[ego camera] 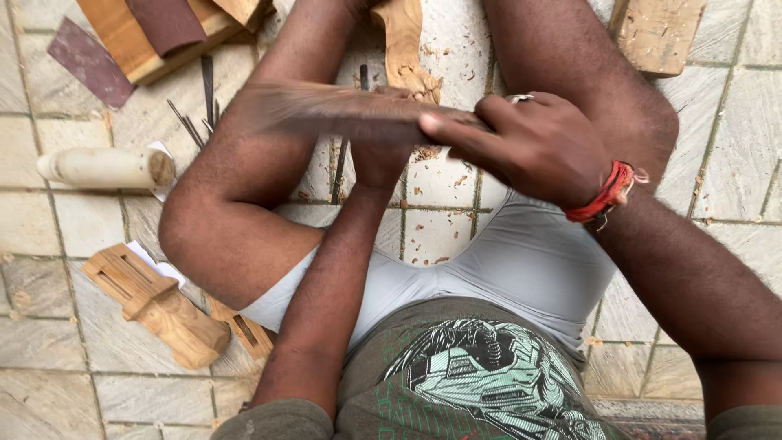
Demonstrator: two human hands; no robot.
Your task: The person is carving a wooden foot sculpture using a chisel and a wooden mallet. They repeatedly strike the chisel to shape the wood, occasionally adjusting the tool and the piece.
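Step in hand, by the look of it: striking a carving tool into the pale tan carved wooden workpiece (405,45), propped at 12 o'clock between the knees on the chip-strewn grey tiled floor (440,236). Right hand (538,147) closed around the blurred, flat brown wooden mallet (342,114) (mid-swing). Left hand (383,159) mostly hidden beneath the mallet; grip cannot be told. Next move calls for a square, controlled blow. Spare slim dark metal chisels (195,114) at 10 o'clock.
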